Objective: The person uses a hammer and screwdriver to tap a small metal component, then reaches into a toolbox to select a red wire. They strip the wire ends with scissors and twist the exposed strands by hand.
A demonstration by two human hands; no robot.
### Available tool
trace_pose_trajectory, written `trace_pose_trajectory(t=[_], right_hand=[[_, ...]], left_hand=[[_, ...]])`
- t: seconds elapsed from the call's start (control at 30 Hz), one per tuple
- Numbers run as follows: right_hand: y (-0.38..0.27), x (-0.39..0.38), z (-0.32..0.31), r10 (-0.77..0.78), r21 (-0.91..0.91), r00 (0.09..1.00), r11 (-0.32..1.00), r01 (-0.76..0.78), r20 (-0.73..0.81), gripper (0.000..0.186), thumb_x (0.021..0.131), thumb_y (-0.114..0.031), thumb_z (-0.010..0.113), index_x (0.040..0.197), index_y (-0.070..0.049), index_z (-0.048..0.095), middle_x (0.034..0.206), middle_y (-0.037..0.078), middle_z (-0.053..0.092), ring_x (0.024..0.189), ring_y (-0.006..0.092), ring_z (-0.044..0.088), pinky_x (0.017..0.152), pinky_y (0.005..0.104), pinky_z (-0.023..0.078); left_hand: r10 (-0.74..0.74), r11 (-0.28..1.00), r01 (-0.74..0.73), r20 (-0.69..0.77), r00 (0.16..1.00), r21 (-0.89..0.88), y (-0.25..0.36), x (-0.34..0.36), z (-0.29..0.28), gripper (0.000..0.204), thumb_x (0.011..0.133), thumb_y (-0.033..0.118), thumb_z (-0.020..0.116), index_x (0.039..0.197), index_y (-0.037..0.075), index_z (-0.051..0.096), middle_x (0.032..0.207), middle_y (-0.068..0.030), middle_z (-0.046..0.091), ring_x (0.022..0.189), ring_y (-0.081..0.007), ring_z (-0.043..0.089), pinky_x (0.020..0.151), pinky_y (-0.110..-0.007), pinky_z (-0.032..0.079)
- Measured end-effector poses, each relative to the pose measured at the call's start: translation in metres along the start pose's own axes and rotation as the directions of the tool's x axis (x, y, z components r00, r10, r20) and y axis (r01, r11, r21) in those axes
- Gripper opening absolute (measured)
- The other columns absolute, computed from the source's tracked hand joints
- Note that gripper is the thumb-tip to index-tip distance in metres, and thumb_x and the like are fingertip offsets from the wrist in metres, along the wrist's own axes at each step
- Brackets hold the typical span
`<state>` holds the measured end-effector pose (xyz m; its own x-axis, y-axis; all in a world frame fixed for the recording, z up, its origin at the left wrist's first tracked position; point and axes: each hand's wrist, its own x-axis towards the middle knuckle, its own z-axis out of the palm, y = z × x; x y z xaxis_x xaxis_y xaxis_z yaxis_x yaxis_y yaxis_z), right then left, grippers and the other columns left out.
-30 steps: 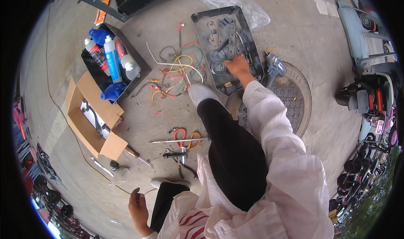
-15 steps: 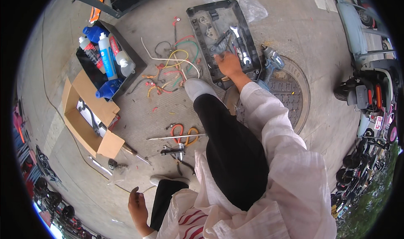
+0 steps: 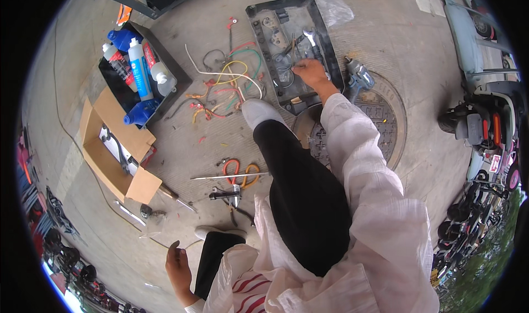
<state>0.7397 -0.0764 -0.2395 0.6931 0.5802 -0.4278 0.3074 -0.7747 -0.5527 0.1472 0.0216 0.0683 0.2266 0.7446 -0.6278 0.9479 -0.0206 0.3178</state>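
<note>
A: Where is your right hand (image 3: pixel 310 72)?
B: Inside the dark plastic tray (image 3: pixel 263 15) on the ground, fingers curled among small parts; whether it grips one is unclear.
A: Left hand (image 3: pixel 177 264)?
B: Loosely open, empty, beside your knee.

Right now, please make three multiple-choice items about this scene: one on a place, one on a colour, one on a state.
1. Where is the right hand?
A. in the dark tray
B. in the cardboard box
C. on the manhole cover

2. What colour is the shoe nearest the tray?
A. red
B. white
C. green

3. How is the left hand?
A. gripping pliers
B. flat on the ground
C. empty, held in the air

Answers:
1 A, the hand reaches among small parts inside the tray.
2 B, it is pale beside the coloured wires.
3 C, nothing shows in its fingers.
</note>
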Motion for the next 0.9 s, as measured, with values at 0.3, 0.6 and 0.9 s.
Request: trace_pose_trajectory(t=[0.3, 0.6, 0.9], right_hand=[[0.041, -0.022, -0.079, 0.275, 0.817, 0.959, 0.536, -0.212, 0.069, 0.027, 0.092, -0.031, 0.061, 0.098, -0.007, 0.07, 0.074, 0.004, 0.064, 0.066, 0.0171, 0.063, 0.055, 0.0306, 0.048], [-0.013, -0.032, -0.039, 0.325, -0.601, 0.933, 0.78, -0.173, 0.153, 0.05, 0.08, -0.043, 0.072, 0.118, -0.01, 0.066, 0.124, 0.01, 0.065, 0.11, 0.0302, 0.064, 0.089, 0.0416, 0.052], [-0.001, -0.041, -0.061, 0.164, 0.624, 0.91, 0.68, -0.384, 0.382, 0.031, 0.087, -0.03, 0.073, 0.1, -0.003, 0.064, 0.062, -0.009, 0.038, 0.05, 0.0029, 0.03, 0.044, 0.0232, 0.019]], left_hand=[[0.0, 1.0, 0.0, 0.017, 1.0, -0.018, 0.001, -0.001, 0.001, 0.028, 0.097, 0.012, 0.052, 0.122, 0.0, 0.058, 0.079, -0.0064, 0.059, 0.073, -0.014, 0.052, 0.068, -0.028, 0.044], [0.002, 1.0, -0.002, 0.009, 1.0, -0.002, 0.001, -0.001, -0.001, 0.028, 0.096, 0.012, 0.052, 0.121, 0.0, 0.058, 0.078, -0.0053, 0.056, 0.071, -0.014, 0.049, 0.067, -0.027, 0.043], [-0.018, 1.0, 0.018, -0.008, 1.0, -0.014, 0.003, -0.006, 0.0, 0.028, 0.096, 0.012, 0.053, 0.121, 0.001, 0.058, 0.08, -0.0057, 0.057, 0.073, -0.0139, 0.05, 0.069, -0.027, 0.044]])
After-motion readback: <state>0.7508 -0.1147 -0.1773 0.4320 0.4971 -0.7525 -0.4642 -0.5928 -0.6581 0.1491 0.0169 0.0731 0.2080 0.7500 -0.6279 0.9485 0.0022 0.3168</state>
